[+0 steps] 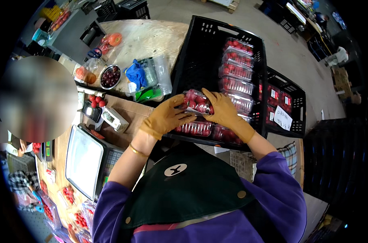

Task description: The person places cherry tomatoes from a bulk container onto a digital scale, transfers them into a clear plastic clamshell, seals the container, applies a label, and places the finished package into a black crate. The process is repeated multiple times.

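Both my hands wear tan rubber gloves over a black plastic crate (184, 73). A clear plastic clamshell of red fruit (197, 102) is between them, above the crate's near end. My right hand (223, 107) grips its right end with thumb and fingers. At its left end, my left hand (168, 117) has its fingers spread against the side; how firmly it holds is unclear. Inside the crate, a row of similar clamshells (237, 70) runs along the right side. Other packs (196, 128) lie at the near end, partly under my hands.
Left of the crate, a wooden table (159, 33) bears a bowl of dark cherries (110, 77), a blue cloth (136, 74) and scissors (94, 53). A weighing scale (85, 161) stands at left. Another black crate (299, 106) with fruit packs is at right. Co-workers' hands are at far left.
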{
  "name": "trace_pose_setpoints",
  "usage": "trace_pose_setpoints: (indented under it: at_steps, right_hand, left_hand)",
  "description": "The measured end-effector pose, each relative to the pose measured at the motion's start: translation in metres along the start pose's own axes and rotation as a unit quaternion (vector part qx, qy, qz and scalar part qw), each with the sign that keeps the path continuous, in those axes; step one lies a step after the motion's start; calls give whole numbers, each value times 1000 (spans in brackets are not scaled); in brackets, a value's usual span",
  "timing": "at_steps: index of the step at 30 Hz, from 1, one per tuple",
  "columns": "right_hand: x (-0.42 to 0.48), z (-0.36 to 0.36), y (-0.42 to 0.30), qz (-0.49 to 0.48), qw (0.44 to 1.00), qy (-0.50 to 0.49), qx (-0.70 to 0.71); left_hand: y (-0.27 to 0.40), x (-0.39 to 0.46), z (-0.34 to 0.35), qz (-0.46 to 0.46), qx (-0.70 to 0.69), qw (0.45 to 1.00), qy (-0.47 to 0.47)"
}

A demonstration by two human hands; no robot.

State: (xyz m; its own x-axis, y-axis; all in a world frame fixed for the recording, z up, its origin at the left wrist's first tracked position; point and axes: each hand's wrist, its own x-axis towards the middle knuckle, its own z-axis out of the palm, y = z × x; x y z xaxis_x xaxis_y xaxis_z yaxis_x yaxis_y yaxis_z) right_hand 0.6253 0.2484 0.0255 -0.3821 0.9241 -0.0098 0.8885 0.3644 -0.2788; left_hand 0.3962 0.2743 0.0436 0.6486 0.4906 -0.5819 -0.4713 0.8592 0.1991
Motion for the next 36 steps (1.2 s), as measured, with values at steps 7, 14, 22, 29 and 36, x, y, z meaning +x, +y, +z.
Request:
trace_pose_setpoints:
  at_steps: [7,14,22,29,36]
  right_hand:
    - [23,67,30,-6,997,-82,-2]
    - [61,60,35,-81,971,-151,165]
    - [95,-15,-70,-37,951,-24,305]
    - [101,19,-351,-267,873,-160,375]
    - [73,114,-579,-581,673,-337,309]
  left_hand:
    - [-17,-85,-64,235,27,966,-103]
    - [-65,-155,-145,317,-3,940,122]
    - [-101,-279,-175,488,-56,818,300]
    - [-194,-366,-269,599,-66,588,539]
    - [-217,-384,-299,564,9,385,730]
